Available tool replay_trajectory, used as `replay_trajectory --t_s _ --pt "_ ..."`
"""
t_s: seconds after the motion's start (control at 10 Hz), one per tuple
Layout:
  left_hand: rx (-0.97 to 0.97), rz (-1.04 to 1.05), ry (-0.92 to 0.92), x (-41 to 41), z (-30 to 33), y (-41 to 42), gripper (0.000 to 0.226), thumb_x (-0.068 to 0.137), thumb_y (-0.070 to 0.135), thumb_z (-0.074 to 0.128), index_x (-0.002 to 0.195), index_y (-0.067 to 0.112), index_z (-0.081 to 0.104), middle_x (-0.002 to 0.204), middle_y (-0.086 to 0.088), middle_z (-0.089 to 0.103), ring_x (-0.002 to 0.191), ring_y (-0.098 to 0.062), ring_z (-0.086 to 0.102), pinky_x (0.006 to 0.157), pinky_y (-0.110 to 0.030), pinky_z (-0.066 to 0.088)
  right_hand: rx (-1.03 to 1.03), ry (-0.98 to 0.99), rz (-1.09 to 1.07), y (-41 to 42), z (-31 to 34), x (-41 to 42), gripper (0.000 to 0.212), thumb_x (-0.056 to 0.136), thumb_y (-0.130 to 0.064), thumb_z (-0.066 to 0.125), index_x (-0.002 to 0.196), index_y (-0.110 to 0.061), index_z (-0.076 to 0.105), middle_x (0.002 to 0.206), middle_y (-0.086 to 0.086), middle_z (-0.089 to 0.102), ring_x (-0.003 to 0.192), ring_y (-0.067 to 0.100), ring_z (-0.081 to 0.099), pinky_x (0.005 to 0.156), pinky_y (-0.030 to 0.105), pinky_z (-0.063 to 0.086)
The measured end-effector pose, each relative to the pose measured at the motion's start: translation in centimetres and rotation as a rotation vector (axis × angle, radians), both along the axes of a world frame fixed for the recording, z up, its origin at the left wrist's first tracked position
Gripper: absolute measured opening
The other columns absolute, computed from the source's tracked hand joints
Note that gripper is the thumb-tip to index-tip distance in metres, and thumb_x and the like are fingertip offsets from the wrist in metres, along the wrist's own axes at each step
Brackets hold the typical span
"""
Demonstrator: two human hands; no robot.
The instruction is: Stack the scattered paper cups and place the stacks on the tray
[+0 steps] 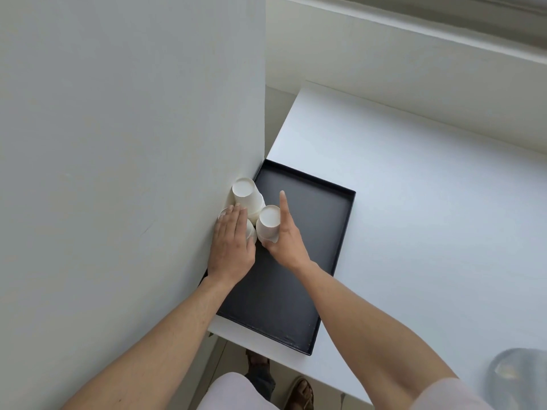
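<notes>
- At the near edge of the black tray [299, 291], below the desk [414, 202], a foot in a sandal [300, 393] stands on the floor.
- The tray lies on the white desk, with its left side against a white wall panel [118, 143].
- The left hand [232, 244] lies flat, fingers straight and together, on top of a cup stack [251, 232] at the tray's left side; it presses and does not grasp.
- The right hand [285, 236] is just beside it, nearer the tray's middle. Its thumb and palm hold the side of an upside-down stack of paper cups [268, 221], while the index finger points straight up and away.
- Behind both, in the tray's far left corner, a third stack [247, 195] leans against the wall panel, bottom up.
- The rest of the tray is bare.
</notes>
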State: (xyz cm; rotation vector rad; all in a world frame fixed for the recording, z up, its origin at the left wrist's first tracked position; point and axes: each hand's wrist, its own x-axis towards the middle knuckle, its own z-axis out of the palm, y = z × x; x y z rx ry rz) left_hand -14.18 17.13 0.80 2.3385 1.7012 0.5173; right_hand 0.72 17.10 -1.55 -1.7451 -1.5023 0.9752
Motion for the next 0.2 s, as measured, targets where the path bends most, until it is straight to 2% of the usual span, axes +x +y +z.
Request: replay_trajectory --t_s 0.1,0.2 --pt "0.067 0.015 -0.045 -0.2 -0.1 -0.1 0.061 0.088 0.015 0.065 0.141 -0.003 0.043 0.151 -0.022 0.037 0.142 -0.036 0.032 0.119 -0.051 0.021 0.026 -0.003 0.006 -0.4 0.7 0.5 0.13 0.078 -0.008 0.073 0.139 -0.061 -0.028 0.159 0.003 0.029 0.141 0.03 0.038 0.105 0.046 0.046" --pt "0.123 0.003 -0.109 0.4 0.2 -1.0 0.056 0.094 0.029 0.055 0.14 -0.002 0.044 0.151 -0.02 0.038 0.143 -0.034 0.031 0.118 -0.053 0.02 0.062 0.004 0.012 -2.4 1.3 1.3 0.129 0.074 -0.013 0.075 0.147 -0.052 -0.024 0.163 -0.018 0.006 0.149 0.017 0.023 0.109 0.034 0.038"
